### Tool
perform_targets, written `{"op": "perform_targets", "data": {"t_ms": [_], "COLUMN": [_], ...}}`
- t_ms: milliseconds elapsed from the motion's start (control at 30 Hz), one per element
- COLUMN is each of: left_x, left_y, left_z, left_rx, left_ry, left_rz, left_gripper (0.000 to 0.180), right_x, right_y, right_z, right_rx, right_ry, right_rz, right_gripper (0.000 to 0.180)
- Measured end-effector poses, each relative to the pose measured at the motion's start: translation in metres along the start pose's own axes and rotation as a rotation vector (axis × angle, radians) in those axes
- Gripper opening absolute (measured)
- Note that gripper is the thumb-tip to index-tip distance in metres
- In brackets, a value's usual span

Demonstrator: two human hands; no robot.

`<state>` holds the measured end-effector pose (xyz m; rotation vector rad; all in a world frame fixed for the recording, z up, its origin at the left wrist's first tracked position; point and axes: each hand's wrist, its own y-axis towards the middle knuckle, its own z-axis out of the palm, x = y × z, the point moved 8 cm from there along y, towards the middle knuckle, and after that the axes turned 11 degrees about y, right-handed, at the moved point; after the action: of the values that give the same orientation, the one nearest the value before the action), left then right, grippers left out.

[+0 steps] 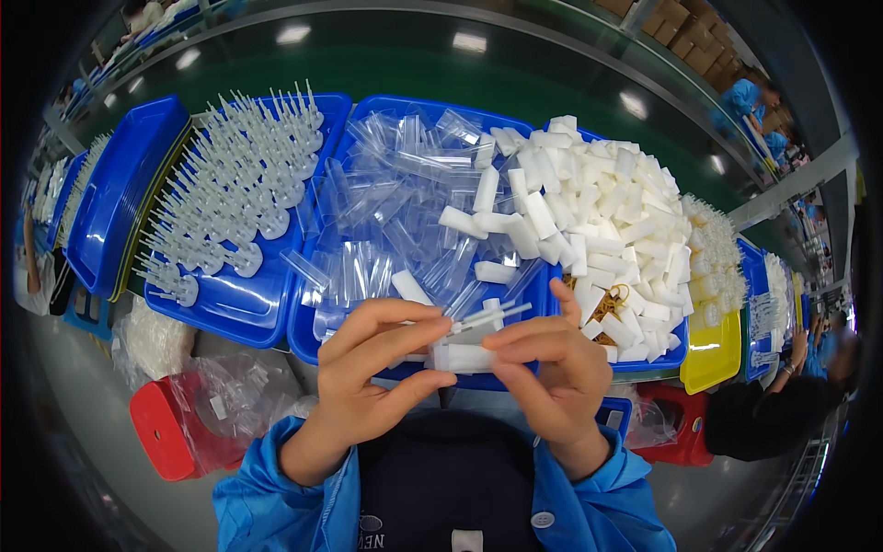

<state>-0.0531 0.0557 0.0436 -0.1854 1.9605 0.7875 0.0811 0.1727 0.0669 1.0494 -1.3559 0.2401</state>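
Note:
Near the front edge of the trays, my two hands meet over one small assembly. My left hand [363,377] pinches its left end, where a clear plastic sleeve [438,357] shows between thumb and fingers. With thumb and fingertips, my right hand [563,363] grips the right end of a white foam block [471,359]. A thin white plastic piece with prongs [492,316] sticks out to the right above the block, by my left fingertips. How these parts join is partly hidden by my fingers. Behind my hands, a blue tray [308,342] holds many clear plastic sleeves [395,207].
White foam blocks [612,207] heap on the right, with brown rubber bands [612,302] among them. White stemmed parts [239,175] stand in the left blue tray [221,308]. A yellow tray [713,354] and red stools [166,432] flank me. Co-workers [743,97] sit farther off.

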Motion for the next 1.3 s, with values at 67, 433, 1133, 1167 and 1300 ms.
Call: {"op": "perform_targets", "data": {"t_ms": [67,433,1133,1167,1300], "left_x": [0.005,0.012,0.011,0.011,0.011], "left_y": [-0.003,-0.006,-0.008,-0.009,-0.007], "left_z": [-0.008,-0.022,-0.008,-0.007,-0.011], "left_rx": [-0.079,-0.222,-0.035,-0.026,-0.090], "left_ry": [-0.074,-0.252,-0.158,-0.152,-0.175], "left_rz": [-0.045,-0.107,-0.094,-0.092,-0.068], "left_gripper": [0.039,0.035,0.046,0.046,0.047], "right_x": [0.005,-0.024,-0.009,-0.010,-0.019], "right_y": [0.007,0.004,0.001,0.000,-0.008], "right_z": [-0.010,0.021,-0.021,-0.022,-0.030], "right_rx": [-0.055,0.241,0.001,-0.001,-0.126], "right_ry": [-0.057,-0.856,0.082,0.099,0.243], "right_rz": [-0.070,-0.074,0.038,0.057,0.189], "right_gripper": [0.012,0.019,0.020,0.020,0.015]}}
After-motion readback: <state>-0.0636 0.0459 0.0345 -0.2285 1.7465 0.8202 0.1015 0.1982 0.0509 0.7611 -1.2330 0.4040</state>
